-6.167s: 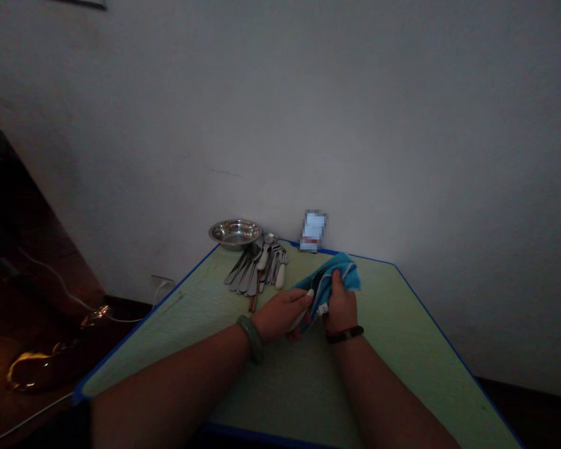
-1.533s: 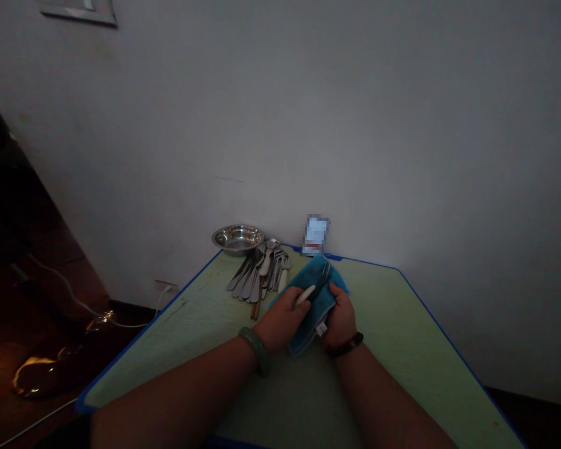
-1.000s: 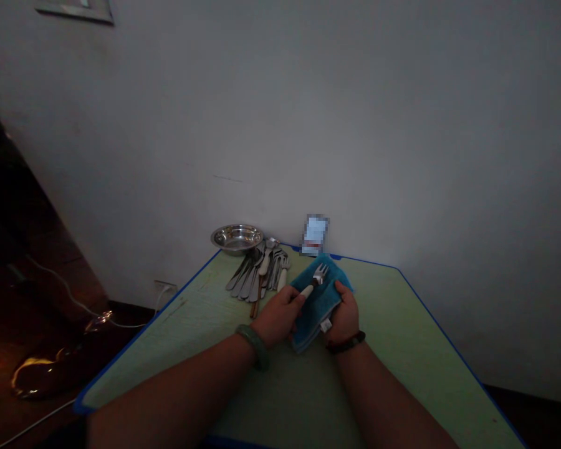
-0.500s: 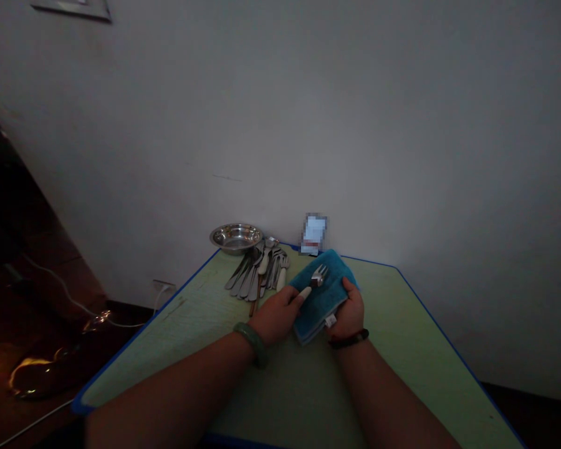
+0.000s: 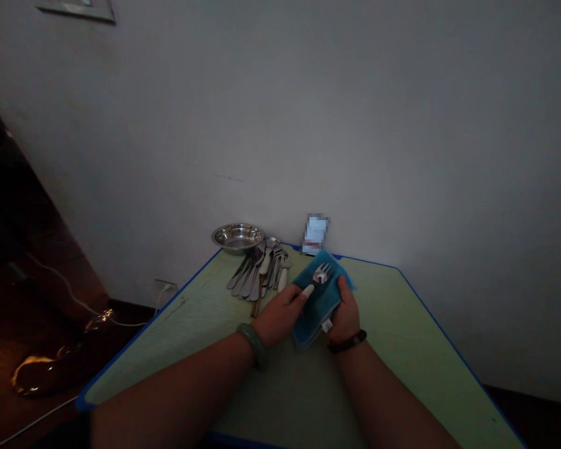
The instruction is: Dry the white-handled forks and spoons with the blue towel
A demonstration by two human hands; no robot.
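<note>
A fork lies slantwise over a blue cloth, between the two hands above the table, tines pointing toward the wall and a little right. The left forearm comes in from the lower left, a green bracelet at its wrist; the left hand is palm down. Its thumb and fingers are closed around the fork's pale handle, the fingers underneath mostly hidden. The right forearm slants in from the lower right, with a dark band at the wrist. The right hand grips the cloth's right side, thumb on top; its other fingers are largely hidden.

Beyond the left hand lies a fanned pile of cutlery, with brown sticks at its near side. A metal bowl sits just behind, by the table's far left corner. A blurred bright screen leans near the wall, close behind the cloth. Green tabletop stretches right of the right forearm to a blue edge.
</note>
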